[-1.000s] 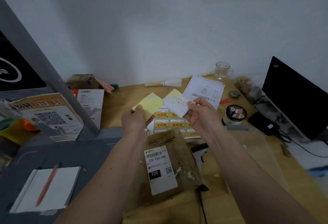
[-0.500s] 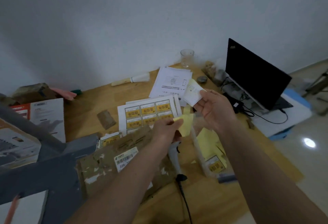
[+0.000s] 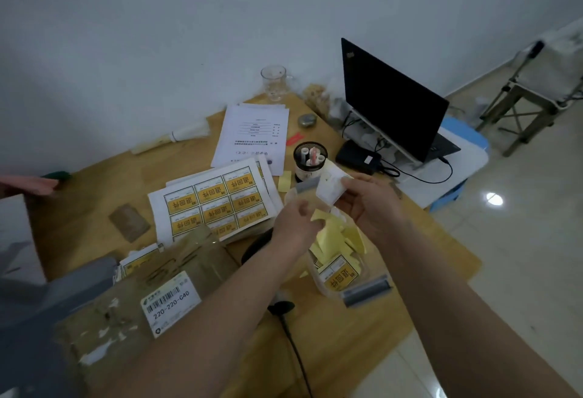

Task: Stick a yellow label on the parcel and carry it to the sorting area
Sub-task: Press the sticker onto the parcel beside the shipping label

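A wooden worktop [image 3: 331, 350] against a white wall. The left hand [image 3: 295, 224] pinches yellow backing [image 3: 318, 219] over a scrap tub [image 3: 339, 259]; the right hand [image 3: 367, 203] grasps the peeled label [image 3: 329, 186]. The parcel [image 3: 151, 300] lies at the near-left edge, unlabelled. Next, probably: drop the backing, press the label on.

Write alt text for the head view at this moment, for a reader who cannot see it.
Over a wooden desk, the right hand holds a small white slip while the left hand pinches pale yellow backing paper above a clear container of scraps. Sheets of yellow labels lie behind; the brown parcel sits lower left.
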Demonstrator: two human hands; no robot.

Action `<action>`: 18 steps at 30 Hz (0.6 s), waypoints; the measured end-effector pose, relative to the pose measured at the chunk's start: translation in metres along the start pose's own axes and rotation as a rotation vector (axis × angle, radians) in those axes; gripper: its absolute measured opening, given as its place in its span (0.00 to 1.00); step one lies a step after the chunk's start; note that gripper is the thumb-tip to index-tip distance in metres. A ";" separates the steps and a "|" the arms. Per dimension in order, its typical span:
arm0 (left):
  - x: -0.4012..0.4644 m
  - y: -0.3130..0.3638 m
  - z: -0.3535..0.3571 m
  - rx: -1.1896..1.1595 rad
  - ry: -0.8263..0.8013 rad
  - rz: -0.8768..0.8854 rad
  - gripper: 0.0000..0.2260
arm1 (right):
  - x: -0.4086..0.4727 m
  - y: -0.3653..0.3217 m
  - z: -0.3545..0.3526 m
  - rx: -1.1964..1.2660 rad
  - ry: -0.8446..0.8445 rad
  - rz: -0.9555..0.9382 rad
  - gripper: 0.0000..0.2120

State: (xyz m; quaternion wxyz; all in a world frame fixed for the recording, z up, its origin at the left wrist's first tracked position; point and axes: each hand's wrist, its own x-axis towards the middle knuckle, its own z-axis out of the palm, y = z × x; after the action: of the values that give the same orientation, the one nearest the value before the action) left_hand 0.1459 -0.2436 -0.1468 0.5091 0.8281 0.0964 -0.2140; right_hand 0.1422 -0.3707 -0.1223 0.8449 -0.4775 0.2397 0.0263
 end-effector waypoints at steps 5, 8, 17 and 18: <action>-0.017 -0.004 -0.023 0.256 0.467 0.504 0.22 | 0.003 0.019 0.027 -0.114 -0.063 0.031 0.05; -0.019 -0.013 -0.040 0.447 0.642 0.621 0.22 | -0.001 0.038 0.059 -0.157 -0.098 0.044 0.10; -0.034 -0.057 -0.116 0.809 1.022 0.578 0.08 | -0.034 0.092 0.142 -0.336 -0.230 0.100 0.07; -0.037 -0.062 -0.124 0.806 1.048 0.573 0.06 | -0.037 0.097 0.148 -0.329 -0.253 0.108 0.08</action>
State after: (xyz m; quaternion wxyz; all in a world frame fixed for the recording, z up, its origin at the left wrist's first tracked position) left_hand 0.1216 -0.1035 -0.1318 0.0869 0.9382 0.0204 0.3344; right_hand 0.1389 -0.1893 -0.1198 0.7763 -0.5883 0.1495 0.1702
